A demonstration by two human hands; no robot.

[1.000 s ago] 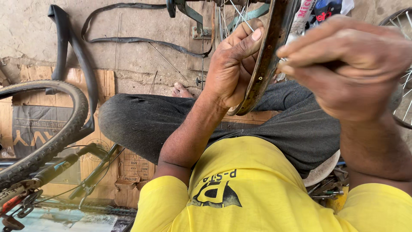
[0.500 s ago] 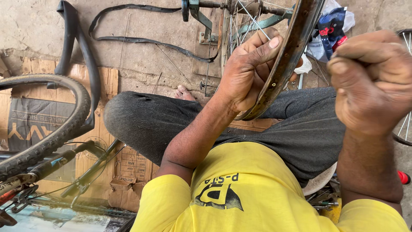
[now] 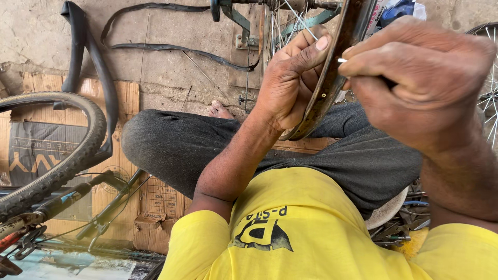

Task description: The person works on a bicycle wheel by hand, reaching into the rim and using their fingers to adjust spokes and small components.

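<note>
A person in a yellow shirt (image 3: 311, 233) and grey trousers (image 3: 207, 150) sits cross-legged over a bicycle wheel rim (image 3: 332, 78), seen from a head-worn camera looking down. The left hand (image 3: 290, 83) has its grip clenched around the dark, worn rim, fingers curled over the outer edge and thumb stretched up along it, holding it upright and tilted above the lap. Just right of that grip, the right hand (image 3: 420, 78) is closed in a pinching grip on a thin silvery spoke end (image 3: 342, 60), whose tip touches the rim's edge; what else the fist holds cannot be told. More spokes (image 3: 290, 21) fan out beyond the left grip toward a green truing stand (image 3: 233, 15). Well left of both hands, a tyre (image 3: 62, 161) lies on flattened cardboard (image 3: 46, 150), with black inner tubes (image 3: 88, 46) strewn on the concrete floor (image 3: 171, 72). A bare foot (image 3: 220, 110) shows below the left wrist. Another spoked wheel (image 3: 490, 93) stands at the right hand's far side.
</note>
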